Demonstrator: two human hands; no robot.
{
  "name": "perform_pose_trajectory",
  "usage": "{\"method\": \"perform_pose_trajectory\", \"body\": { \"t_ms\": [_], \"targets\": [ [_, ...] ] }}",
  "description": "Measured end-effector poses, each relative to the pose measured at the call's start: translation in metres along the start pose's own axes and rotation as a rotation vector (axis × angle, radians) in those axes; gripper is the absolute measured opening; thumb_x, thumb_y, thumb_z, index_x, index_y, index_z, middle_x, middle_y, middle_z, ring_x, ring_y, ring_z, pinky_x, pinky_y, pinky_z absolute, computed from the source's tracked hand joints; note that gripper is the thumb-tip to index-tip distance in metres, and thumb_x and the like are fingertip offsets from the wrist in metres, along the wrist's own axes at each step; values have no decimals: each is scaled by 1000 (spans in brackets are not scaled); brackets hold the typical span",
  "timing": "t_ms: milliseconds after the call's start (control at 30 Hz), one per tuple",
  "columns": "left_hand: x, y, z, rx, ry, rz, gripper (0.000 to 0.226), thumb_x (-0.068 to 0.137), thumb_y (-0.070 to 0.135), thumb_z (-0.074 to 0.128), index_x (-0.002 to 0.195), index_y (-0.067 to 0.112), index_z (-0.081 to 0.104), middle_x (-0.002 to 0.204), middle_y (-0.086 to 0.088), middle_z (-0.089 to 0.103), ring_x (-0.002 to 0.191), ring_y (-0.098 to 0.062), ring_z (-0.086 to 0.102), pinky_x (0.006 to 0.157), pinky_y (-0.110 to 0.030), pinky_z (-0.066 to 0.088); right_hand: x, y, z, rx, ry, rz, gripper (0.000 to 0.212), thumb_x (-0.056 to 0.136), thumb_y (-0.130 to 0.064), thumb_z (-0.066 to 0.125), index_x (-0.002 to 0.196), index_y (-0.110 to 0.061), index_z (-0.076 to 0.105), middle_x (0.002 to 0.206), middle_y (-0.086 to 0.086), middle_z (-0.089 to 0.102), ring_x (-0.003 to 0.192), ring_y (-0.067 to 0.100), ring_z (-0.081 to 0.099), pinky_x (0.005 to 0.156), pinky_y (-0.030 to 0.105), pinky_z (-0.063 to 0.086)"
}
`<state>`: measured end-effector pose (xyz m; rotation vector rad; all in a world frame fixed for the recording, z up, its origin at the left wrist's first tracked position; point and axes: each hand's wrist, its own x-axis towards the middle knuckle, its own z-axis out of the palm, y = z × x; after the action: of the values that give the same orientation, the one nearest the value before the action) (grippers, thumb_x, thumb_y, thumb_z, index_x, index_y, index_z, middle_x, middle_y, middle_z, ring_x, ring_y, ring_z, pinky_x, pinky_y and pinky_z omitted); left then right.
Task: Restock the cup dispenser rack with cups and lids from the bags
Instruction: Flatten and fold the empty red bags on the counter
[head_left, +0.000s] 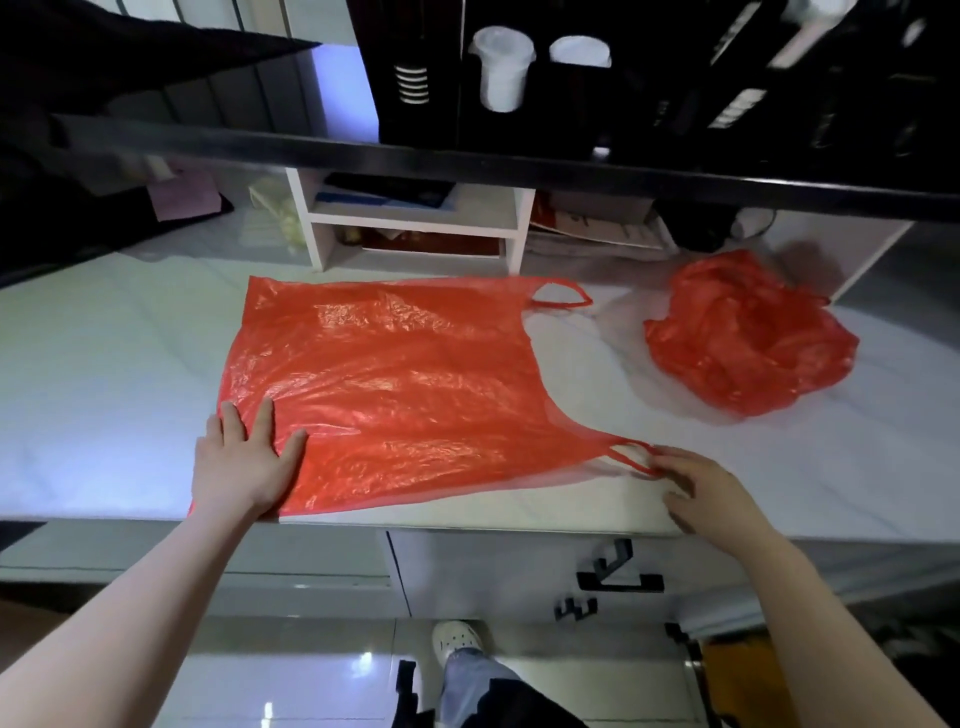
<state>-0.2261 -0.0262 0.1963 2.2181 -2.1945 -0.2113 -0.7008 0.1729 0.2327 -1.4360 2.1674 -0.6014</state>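
Head view: crumpled red bag (748, 332) beside flattened red bag (395, 384).

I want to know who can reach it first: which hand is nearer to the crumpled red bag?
Right. The right hand lies at the flat bag's near handle, below and left of the crumpled red bag. The left hand presses the flat bag's opposite corner, much farther away.
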Motion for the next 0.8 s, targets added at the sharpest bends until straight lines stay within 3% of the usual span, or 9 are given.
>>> {"method": "perform_pose_trajectory", "body": {
  "t_ms": [100, 267, 333, 400, 467, 533, 633, 700, 800],
  "targets": [
    [2, -1, -3, 14, -30, -15, 77, 90, 68, 19, 153, 25, 12, 157, -23, 8, 144, -36, 7, 114, -49, 15, 5, -11, 2, -16, 116, 21, 14, 85, -9, 68, 89, -23, 70, 97, -6, 64, 91, 14, 58, 80, 23, 39],
    [5, 5, -12, 31, 44, 7, 75, 89, 69, 24, 152, 30, 12, 158, -20, 5, 144, -38, 3, 112, -56, 7, 11, -9, 8, -48, 98, -38, 41, 76, 15, 53, 101, -13, 69, 101, -1, 59, 92, 14, 54, 84, 20, 39],
    [7, 12, -15, 19, 44, 56, 75, 89, 69, 23, 152, 31, 9, 160, -16, 3, 146, -36, 0, 112, -57, 6, 15, -9, 9, -88, 126, -85, 20, 79, 2, 67, 94, -12, 70, 92, -2, 58, 86, 16, 55, 74, 19, 38],
    [7, 17, -13, 8, -14, 94, 75, 88, 70, 19, 152, 32, 9, 160, -13, 4, 146, -35, 1, 113, -57, 6, 17, -12, 10, -35, 183, -14, 4, 86, -17, 70, 88, -15, 69, 86, -7, 58, 80, 12, 54, 67, 17, 35],
    [5, 15, -6, 9, -68, 98, 80, 83, 75, 11, 152, 34, 7, 161, -9, 3, 147, -33, 2, 114, -56, 4, 20, -9, 13, 195, 261, 117, 9, 90, -26, 65, 90, -17, 69, 90, -12, 63, 81, 2, 57, 71, 17, 39],
    [5, 10, 0, 11, -81, 95, 86, 77, 78, 5, 152, 36, 4, 161, -7, -2, 147, -31, -2, 115, -55, 0, 24, -8, 13, 561, 320, 235, 13, 92, -22, 62, 93, -13, 71, 97, -5, 70, 86, 8, 63, 81, 23, 48],
    [12, 5, 2, 22, -77, 102, 86, 76, 79, 2, 151, 38, 0, 161, -5, -5, 147, -30, -4, 114, -55, -2, 34, -11, 14, 871, 380, 351, 11, 95, -11, 57, 91, -6, 65, 83, 9, 67, 74, 21, 62, 68, 29, 55],
    [18, 3, 2, 33, -88, 106, 86, 76, 80, 2, 151, 39, -2, 161, -4, -6, 147, -30, -4, 114, -56, -1, 42, -9, 13, 765, 455, 430, 13, 96, -11, 52, 97, -3, 62, 71, 6, 60, 62, 20, 55, 60, 32, 49],
    [20, 0, 2, 29, -83, 108, 86, 76, 80, 2, 151, 38, -2, 161, -4, -7, 147, -30, -5, 114, -56, 0, 47, -2, 9, 569, 512, 475, 19, 97, -13, 45, 108, -6, 58, 67, 5, 58, 58, 23, 52, 60, 38, 43]
  ]
}}
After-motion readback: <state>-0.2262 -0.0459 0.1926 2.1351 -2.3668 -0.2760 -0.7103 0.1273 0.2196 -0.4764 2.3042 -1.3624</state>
